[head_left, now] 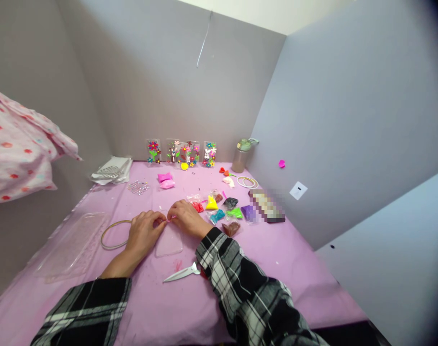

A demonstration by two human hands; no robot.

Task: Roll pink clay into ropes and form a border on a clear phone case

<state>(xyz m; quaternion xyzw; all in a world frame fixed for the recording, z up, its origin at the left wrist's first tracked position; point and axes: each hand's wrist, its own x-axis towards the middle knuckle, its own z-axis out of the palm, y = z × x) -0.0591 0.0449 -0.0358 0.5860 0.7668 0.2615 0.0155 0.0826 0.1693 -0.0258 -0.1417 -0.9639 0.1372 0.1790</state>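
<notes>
Left hand [144,233] and right hand [186,217] meet fingertip to fingertip at table center, pinching a tiny pink clay bit [167,218] at 12 o'clock of the clear phone case [169,241]; probably soft, light, tacky, so pinch lightly at its ends, with scissors [182,273] at 6 o'clock.

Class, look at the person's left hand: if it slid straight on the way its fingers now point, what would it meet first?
Probably the right hand: the left hand points right, fingers nearly touching it above the clear plastic phone case. Depth is unclear.
</notes>
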